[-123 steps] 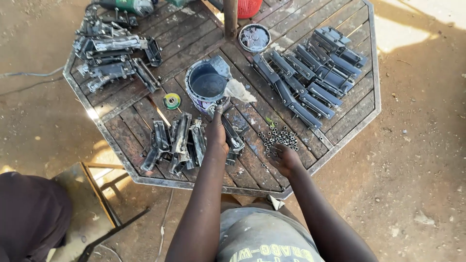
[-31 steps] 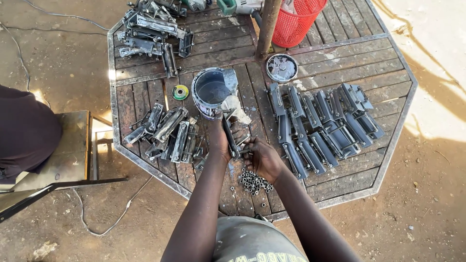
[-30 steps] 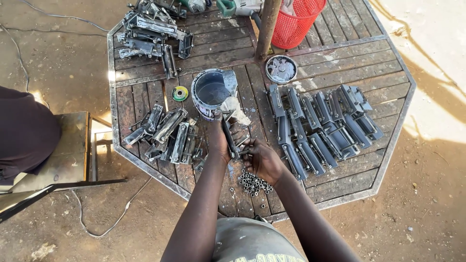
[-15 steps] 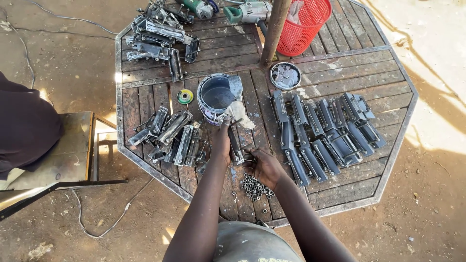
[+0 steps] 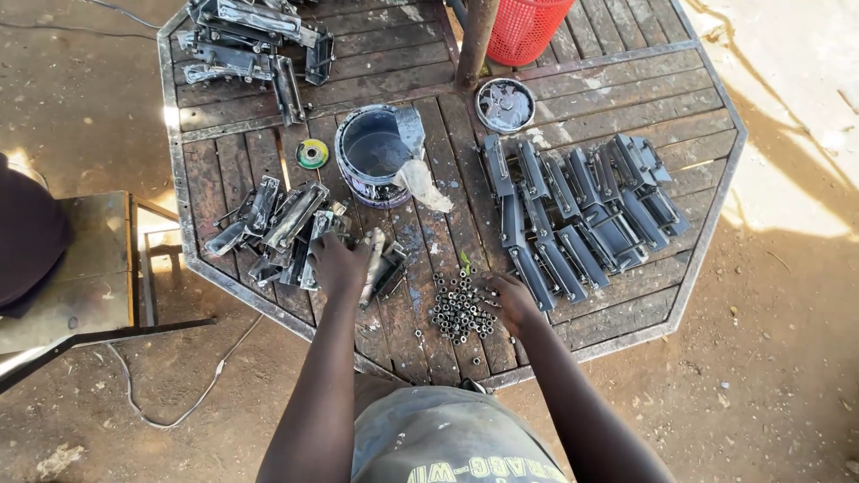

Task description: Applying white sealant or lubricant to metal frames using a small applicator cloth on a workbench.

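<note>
Hands are working over a weathered eight-sided wooden table [image 5: 626,54] with a metal rim, seen from above. The person's left hand [image 5: 338,264] is closing its fingers around a grey metal bracket [image 5: 380,264] at the near left of the table, at the edge of a loose heap of similar brackets [image 5: 268,224]. That bracket is looking stiff, fairly heavy and hard-edged, so it is probably best held along its long flat body rather than by the corners. The right hand [image 5: 514,300] is resting beside a small pile of dark nuts [image 5: 458,311]; the fingers are curling toward it, but I cannot tell whether they are pinching one. The nuts are looking small, light and quick to roll or scatter. Crowding the space are an open paint tin [image 5: 374,154] with a pale rag [image 5: 425,183] draped over its rim, a small green and yellow disc [image 5: 312,154], a round tin lid [image 5: 506,104], a neat row of brackets [image 5: 582,206] on the right, another heap [image 5: 255,40] at the far left, a red basket [image 5: 528,27] and a post [image 5: 474,40].
</note>
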